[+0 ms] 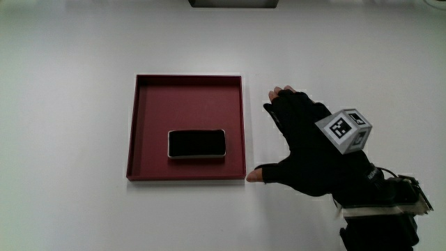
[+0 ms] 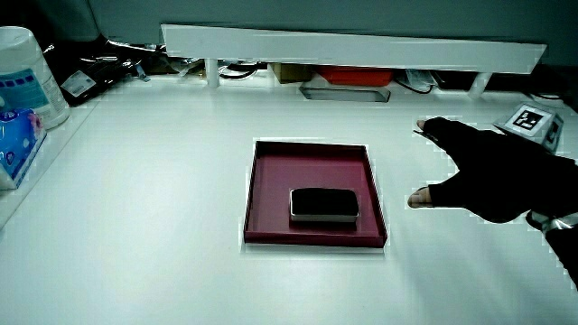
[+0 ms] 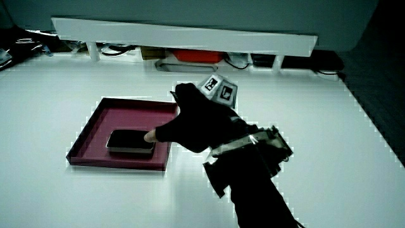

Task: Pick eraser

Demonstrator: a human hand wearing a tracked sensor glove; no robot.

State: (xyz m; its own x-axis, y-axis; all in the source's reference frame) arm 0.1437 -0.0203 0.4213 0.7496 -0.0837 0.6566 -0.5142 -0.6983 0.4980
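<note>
hand (image 1: 313,150) beside tray (image 1: 146,125), black rounded eraser (image 1: 197,143)

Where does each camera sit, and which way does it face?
Main view: overhead, looking straight down on the shallow dark red square tray holding the black rectangular eraser; the black-gloved hand, fingers spread, is beside the tray.
Side view: looks forward and down across the white table; hand and patterned cube show.
Side view: same direction, other angle; hand and forearm show.
Shared: all show tray, eraser, hand.
</note>
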